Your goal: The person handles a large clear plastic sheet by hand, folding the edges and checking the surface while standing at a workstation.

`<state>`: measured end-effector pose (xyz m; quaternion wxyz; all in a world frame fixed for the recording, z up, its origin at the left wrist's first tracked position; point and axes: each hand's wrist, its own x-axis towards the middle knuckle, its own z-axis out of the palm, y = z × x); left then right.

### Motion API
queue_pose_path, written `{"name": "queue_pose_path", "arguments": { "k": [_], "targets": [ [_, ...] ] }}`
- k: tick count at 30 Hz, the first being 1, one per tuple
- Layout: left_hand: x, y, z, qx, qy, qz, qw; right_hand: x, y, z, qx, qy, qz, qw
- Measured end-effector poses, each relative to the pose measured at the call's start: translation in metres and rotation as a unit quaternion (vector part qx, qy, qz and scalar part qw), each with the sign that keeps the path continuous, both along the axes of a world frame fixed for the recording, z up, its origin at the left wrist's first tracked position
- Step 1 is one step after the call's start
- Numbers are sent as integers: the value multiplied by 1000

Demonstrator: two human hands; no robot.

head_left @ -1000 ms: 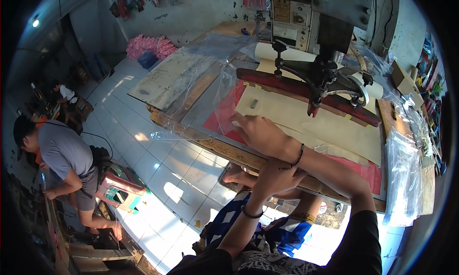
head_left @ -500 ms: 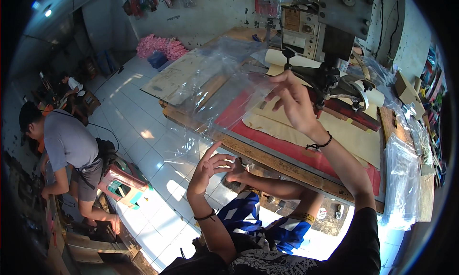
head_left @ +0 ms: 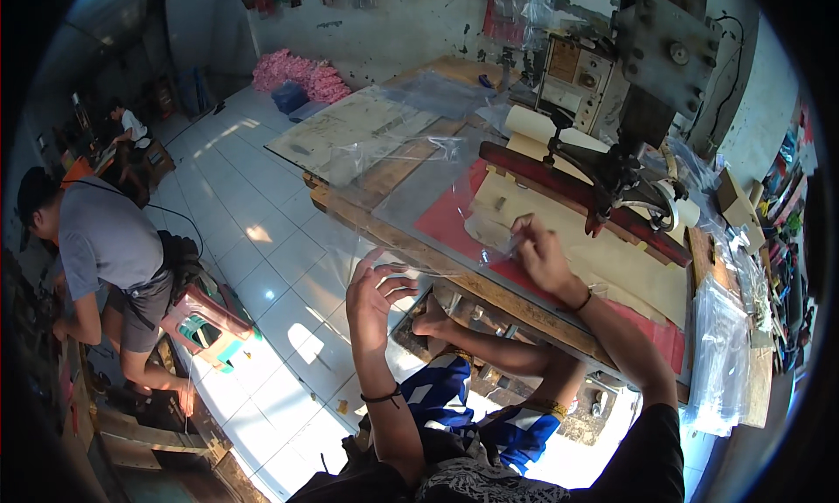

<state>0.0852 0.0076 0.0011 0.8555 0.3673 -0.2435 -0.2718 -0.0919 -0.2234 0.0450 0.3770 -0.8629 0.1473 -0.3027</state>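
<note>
A clear plastic sheet (head_left: pixel 447 145) stretches over the left part of the work table, with a loose edge hanging past the front. Beside that hanging edge, my left hand (head_left: pixel 376 298) is raised with its fingers apart, and no firm grip shows. My right hand (head_left: pixel 544 256) has its fingers pinched on the right part of the plastic sheet, low over the table. Beneath it lie a tan sheet (head_left: pixel 625 263) and a red mat (head_left: pixel 444 208). A long red bar (head_left: pixel 564 195) under the press head (head_left: pixel 634 175) stands just beyond my right hand.
Stacked clear plastic bags (head_left: pixel 718 354) hang off the table's right end. A control box (head_left: pixel 577 79) stands behind the press. To the left, a co-worker (head_left: pixel 109 241) bends beside a plastic stool (head_left: pixel 210 324). A pink heap (head_left: pixel 297 76) lies on the floor by the wall.
My right hand has come down and nearer to me, drawing the plastic sheet lower over the tan sheet. My left hand has shifted slightly, its fingers less stretched. The view has turned a little.
</note>
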Motion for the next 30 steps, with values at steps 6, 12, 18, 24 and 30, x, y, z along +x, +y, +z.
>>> {"name": "queue_pose_path", "arguments": {
  "k": [6,12,18,24,30],
  "targets": [
    [28,21,-21,143,21,123,982,-2,12,-1,-53,52,-14,997],
    [25,46,-9,269,-51,-159,949,-7,14,4,-108,69,-23,991],
    [-17,14,22,97,-43,-115,988,-7,9,0,-77,57,-35,995],
    [-37,-8,24,40,-33,-1,999,-12,14,7,-53,53,-54,996],
    [-43,-22,21,-36,-77,92,992,-27,55,19,236,141,90,957]
  ]
}}
